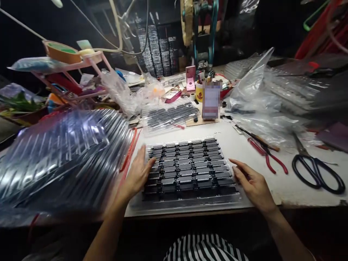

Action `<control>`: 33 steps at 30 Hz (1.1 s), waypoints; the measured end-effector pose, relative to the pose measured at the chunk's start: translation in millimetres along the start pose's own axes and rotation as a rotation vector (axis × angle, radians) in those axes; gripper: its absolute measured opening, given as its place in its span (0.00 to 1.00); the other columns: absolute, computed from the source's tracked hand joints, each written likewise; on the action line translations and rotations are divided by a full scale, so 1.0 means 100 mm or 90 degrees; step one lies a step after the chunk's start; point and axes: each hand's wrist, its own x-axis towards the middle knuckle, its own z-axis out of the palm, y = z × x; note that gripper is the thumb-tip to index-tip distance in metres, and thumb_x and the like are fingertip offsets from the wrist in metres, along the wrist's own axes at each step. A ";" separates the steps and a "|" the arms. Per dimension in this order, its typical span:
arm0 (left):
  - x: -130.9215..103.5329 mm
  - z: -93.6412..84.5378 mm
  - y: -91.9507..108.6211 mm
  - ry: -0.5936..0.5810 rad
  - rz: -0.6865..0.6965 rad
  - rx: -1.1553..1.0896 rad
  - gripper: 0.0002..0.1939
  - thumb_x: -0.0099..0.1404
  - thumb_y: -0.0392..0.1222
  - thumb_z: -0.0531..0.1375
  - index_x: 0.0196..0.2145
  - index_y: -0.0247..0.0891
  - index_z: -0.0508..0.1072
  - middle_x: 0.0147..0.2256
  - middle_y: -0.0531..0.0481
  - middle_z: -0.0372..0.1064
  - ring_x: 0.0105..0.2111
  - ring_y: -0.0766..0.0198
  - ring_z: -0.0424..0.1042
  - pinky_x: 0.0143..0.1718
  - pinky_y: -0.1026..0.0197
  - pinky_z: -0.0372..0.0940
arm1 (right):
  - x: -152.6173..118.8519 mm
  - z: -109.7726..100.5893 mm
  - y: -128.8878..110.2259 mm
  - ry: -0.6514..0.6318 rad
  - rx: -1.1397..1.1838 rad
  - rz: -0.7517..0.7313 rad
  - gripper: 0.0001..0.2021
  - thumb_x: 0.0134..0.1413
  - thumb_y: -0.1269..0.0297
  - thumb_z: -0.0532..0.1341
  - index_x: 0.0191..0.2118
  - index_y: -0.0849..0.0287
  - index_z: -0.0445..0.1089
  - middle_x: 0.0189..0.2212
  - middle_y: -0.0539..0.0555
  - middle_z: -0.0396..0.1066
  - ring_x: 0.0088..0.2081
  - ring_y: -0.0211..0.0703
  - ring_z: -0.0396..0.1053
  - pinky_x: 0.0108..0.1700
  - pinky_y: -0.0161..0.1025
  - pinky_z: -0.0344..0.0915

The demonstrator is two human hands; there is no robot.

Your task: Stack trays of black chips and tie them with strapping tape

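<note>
Between the left fingers [141, 156] and right fingers [243, 167], a clear, glossy plastic tray [209, 199] bears matt parts [186, 179] with shiny, metallic-looking pins [167, 183]. Left of the left fingers, a stack [67, 152] of glossy plastic; right of the right fingers, pliers [263, 146] with smooth plastic grips [269, 164].

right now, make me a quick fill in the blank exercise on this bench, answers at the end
The left hand is at the ____ edge of the clear plastic tray.
The scissors lie to the ____ of the red-handled pliers.
The main colour of the pen cup is ____.
The striped fabric is black and ____.

Missing words: left; right; yellow; white
</note>
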 end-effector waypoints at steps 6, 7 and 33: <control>-0.35 0.09 0.03 0.008 0.019 -0.081 0.39 0.65 0.59 0.44 0.65 0.35 0.36 0.66 0.46 0.33 0.64 0.59 0.36 0.63 0.52 0.37 | 0.06 0.07 0.00 -0.002 0.021 -0.006 0.19 0.59 0.54 0.54 0.51 0.59 0.67 0.40 0.56 0.71 0.37 0.42 0.69 0.38 0.36 0.68; -0.37 0.14 0.05 0.000 0.031 -0.086 0.39 0.65 0.59 0.45 0.65 0.37 0.35 0.66 0.47 0.32 0.64 0.59 0.34 0.63 0.52 0.36 | 0.07 0.09 -0.01 0.001 0.008 -0.014 0.19 0.60 0.55 0.54 0.51 0.59 0.67 0.43 0.56 0.71 0.41 0.44 0.69 0.42 0.38 0.67; -0.86 -0.10 -0.53 0.072 -0.259 -0.163 0.32 0.54 0.59 0.58 0.53 0.40 0.69 0.51 0.46 0.68 0.46 0.49 0.70 0.47 0.53 0.65 | 0.06 -0.03 -0.25 -0.207 0.178 0.249 0.39 0.49 0.47 0.59 0.60 0.70 0.55 0.16 0.44 0.61 0.12 0.34 0.60 0.12 0.30 0.58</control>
